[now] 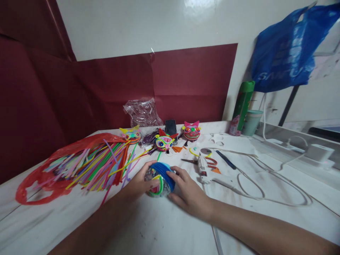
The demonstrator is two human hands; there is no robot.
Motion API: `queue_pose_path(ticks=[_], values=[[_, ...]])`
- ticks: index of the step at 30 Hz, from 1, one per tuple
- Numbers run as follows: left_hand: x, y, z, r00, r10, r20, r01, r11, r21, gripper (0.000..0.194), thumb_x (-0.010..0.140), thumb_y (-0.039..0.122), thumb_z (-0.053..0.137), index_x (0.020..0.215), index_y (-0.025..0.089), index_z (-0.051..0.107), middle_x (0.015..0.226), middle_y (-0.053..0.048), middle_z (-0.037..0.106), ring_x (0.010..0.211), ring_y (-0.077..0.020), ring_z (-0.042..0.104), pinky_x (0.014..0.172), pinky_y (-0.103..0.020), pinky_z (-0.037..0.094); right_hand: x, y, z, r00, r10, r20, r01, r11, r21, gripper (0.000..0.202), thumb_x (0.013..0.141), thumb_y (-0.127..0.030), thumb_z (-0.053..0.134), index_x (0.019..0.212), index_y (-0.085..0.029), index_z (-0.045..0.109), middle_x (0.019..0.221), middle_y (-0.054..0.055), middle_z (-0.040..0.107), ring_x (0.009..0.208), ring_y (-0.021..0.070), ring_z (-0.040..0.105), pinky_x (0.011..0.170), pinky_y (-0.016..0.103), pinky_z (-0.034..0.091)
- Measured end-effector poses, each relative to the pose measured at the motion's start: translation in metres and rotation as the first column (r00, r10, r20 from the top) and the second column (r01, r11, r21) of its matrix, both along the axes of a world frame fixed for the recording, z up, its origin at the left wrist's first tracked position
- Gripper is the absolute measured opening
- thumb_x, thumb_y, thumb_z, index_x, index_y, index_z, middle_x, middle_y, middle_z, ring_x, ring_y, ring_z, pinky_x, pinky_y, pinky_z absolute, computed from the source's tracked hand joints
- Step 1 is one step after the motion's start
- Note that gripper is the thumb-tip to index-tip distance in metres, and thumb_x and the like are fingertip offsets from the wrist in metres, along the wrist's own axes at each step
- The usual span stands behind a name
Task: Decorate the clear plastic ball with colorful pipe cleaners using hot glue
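Between both hands is a round craft ball (162,179), partly clear, with rows of blue pipe cleaner over its top and right side. A green-and-white curved outline with a red patch shows on its front. My left hand (142,180) grips the ball's left side, its thumb across the front. My right hand (188,189) holds the right side, fingers over the blue rows and thumb low. To the right of the ball lie a white glue gun (203,169) and scissors with red handles (211,163). Part of the ball is hidden by the fingers.
Colourful pipe cleaners (92,164) lie on a red plastic bag (57,189) at left. Behind are decorated animal heads (164,141), a phone (171,126) and clear plastic wrap (142,111). A blue-handled cutter (225,159), white cable (261,193), green spray can (243,106) and cup (252,122) are at right.
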State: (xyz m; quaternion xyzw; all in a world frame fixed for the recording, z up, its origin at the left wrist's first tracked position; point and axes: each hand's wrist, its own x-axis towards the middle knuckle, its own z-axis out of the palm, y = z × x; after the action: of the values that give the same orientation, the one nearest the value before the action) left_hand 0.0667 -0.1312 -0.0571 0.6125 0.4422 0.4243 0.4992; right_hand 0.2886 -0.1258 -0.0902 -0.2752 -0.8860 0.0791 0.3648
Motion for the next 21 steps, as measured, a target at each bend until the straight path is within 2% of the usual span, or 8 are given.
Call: queue_pose_path(ticks=[7,10,15,21], values=[[0.0005,-0.0007,0.0,0.998,0.034,-0.043,-0.032,0.998,0.046,0.081,0.063,0.038,0.078,0.133,0.021,0.04,0.118,-0.009,0.059,0.107,-0.0286,0.059,0.089,-0.036,0.047,0.0012,0.0006,-0.0001,1.0,0.023,-0.006,-0.023,1.0,-0.007,0.065,0.079,-0.017,0.058,0.139,-0.02,0.035,0.137,0.018,0.041,0.129,0.0305,0.041,0.103,0.049,0.042],[0.0006,0.0001,0.0001,0.996,0.064,-0.062,-0.061,0.997,0.049,0.081,0.062,0.034,0.078,0.133,0.021,0.04,0.115,-0.009,0.06,0.104,-0.0277,0.06,0.087,-0.035,0.048,0.0026,-0.0006,0.0024,0.999,0.028,0.043,-0.03,0.998,0.049,0.064,0.08,-0.018,0.055,0.141,-0.02,0.034,0.139,0.018,0.04,0.129,0.0315,0.042,0.102,0.049,0.043],[0.0035,-0.0009,0.0043,0.992,0.077,-0.101,-0.074,0.997,0.032,0.084,0.061,0.034,0.077,0.134,0.019,0.038,0.114,-0.01,0.061,0.102,-0.0276,0.061,0.085,-0.035,0.048,0.0032,-0.002,0.0059,0.988,-0.003,0.158,-0.019,0.99,0.139,0.056,0.082,-0.016,0.051,0.137,-0.019,0.043,0.139,0.021,0.04,0.122,0.0354,0.048,0.095,0.051,0.047],[0.0017,0.001,0.0033,0.994,0.073,-0.079,-0.068,0.996,0.062,0.082,0.061,0.037,0.077,0.133,0.019,0.04,0.117,-0.011,0.061,0.106,-0.0291,0.06,0.087,-0.035,0.048,0.0025,-0.0022,0.0068,0.99,-0.005,0.142,-0.008,0.996,0.093,0.058,0.081,-0.017,0.052,0.138,-0.017,0.04,0.139,0.02,0.04,0.124,0.0338,0.047,0.099,0.05,0.045]])
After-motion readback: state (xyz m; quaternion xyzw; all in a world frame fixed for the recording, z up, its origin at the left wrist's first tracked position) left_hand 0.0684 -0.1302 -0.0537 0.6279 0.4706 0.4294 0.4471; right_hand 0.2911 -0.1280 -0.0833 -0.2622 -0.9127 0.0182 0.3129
